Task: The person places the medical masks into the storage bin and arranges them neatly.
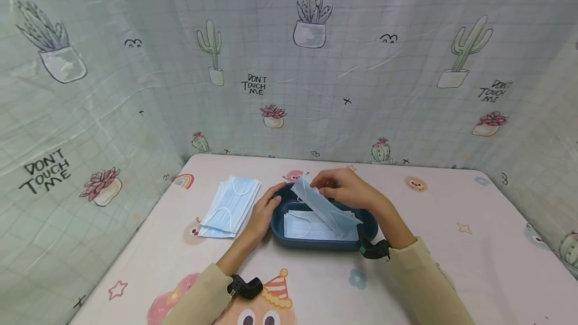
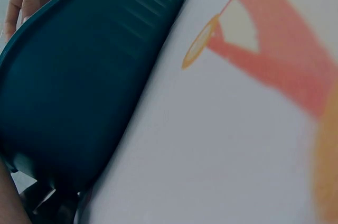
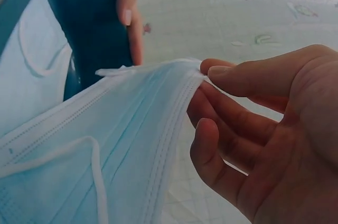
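My right hand [image 1: 345,187] pinches one end of a light-blue pleated face mask [image 1: 318,202], whose other end slopes down into a dark blue oval container [image 1: 311,246]. In the right wrist view, thumb and fingertips meet at the corner of the face mask [image 3: 132,118], and a white ear loop hangs from it. Several more masks [image 1: 298,225] lie in the container's front part. Around the container's left end, my left hand [image 1: 262,214] grips the rim. The left wrist view is mostly filled by the container's outer wall [image 2: 79,71].
Left of the container, a stack of blue masks [image 1: 230,207] lies on the pale table [image 1: 451,275], slightly fanned out. The table has printed cartoon figures. Behind it hangs a curtain [image 1: 289,64] printed with cacti and potted plants.
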Demonstrator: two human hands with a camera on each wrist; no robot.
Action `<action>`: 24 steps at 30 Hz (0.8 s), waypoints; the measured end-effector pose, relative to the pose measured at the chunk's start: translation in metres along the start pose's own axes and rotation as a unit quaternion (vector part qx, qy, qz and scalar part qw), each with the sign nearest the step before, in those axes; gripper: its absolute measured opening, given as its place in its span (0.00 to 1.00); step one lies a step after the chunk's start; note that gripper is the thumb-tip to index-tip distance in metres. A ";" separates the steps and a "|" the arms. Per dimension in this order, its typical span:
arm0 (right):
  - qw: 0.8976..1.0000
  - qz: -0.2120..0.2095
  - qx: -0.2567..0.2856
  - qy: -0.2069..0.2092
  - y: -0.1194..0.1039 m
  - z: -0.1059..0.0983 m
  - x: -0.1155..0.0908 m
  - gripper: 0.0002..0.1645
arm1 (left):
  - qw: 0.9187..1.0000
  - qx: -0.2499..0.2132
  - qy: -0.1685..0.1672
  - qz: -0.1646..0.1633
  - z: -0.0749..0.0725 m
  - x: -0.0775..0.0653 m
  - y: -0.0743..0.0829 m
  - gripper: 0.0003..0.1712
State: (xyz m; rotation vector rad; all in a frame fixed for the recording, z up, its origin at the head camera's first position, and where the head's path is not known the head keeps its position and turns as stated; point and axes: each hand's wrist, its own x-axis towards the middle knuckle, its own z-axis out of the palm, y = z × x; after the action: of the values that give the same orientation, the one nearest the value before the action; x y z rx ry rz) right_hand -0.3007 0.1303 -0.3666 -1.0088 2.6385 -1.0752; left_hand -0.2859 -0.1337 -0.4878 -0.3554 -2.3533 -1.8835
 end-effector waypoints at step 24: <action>0.997 0.003 0.001 -0.077 0.015 0.013 0.006 0.19 | 1.000 -0.001 -0.001 -0.007 0.001 0.003 -0.002 0.25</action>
State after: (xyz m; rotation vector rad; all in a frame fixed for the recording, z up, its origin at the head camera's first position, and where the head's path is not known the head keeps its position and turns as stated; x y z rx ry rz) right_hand -0.3088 0.1265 -0.3853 -1.0372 2.5155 -0.9579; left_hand -0.2888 -0.1332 -0.4891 -0.3409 -2.3623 -1.8924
